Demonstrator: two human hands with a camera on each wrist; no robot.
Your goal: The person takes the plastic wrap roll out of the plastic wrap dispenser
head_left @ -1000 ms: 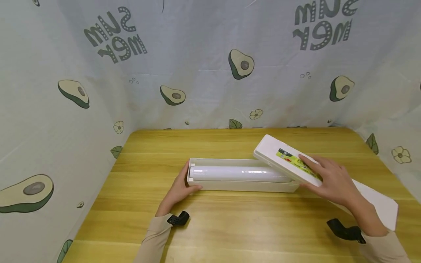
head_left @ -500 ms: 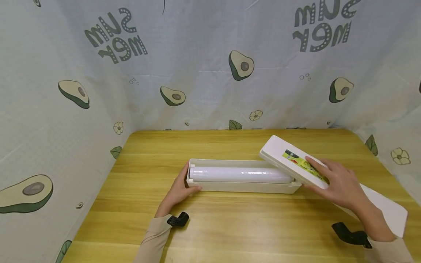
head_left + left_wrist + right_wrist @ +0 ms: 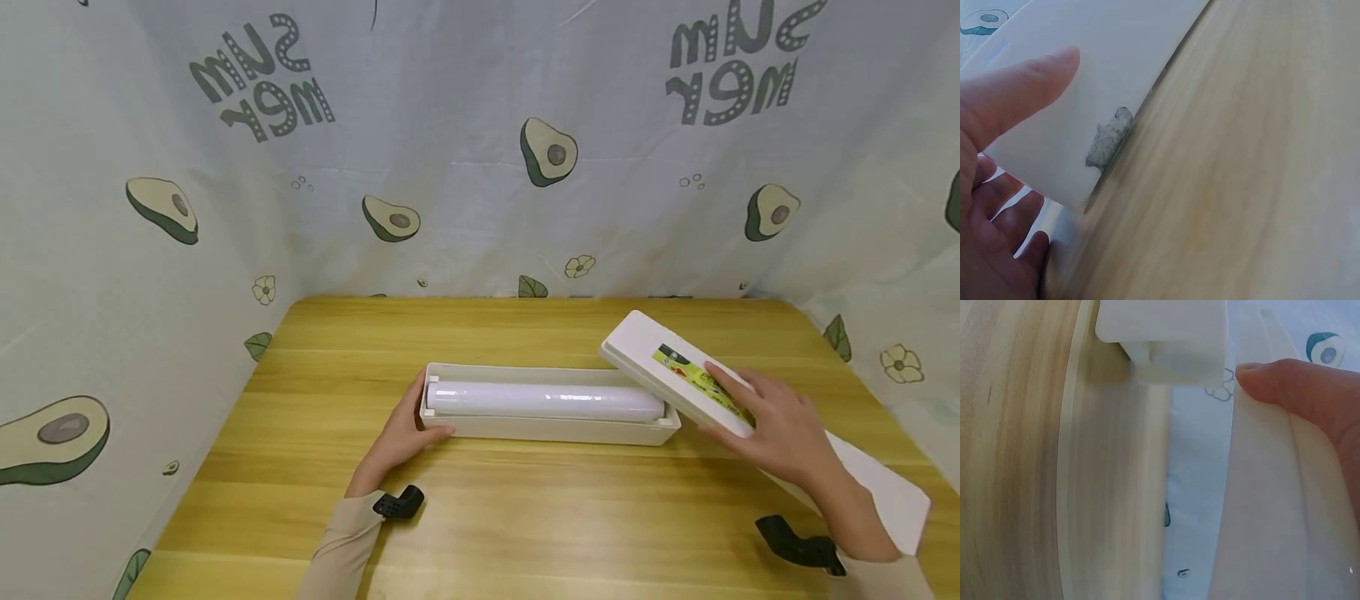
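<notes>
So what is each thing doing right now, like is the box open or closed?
white box: open, flat on the table, gripped at its left end.
roll: lying lengthwise inside the box.
lid: off the box, held tilted beside its right end.
left hand: grips the box's left end.
right hand: holds the lid from above.
table: bears the box.

The backdrop cloth (image 3: 480,125) carries the word "SUMMER" twice, split as "SUM" over "MER" and mirrored, at far left and far right. The lid (image 3: 652,354) bears a yellow-green label (image 3: 701,382), its print too small to read.
</notes>
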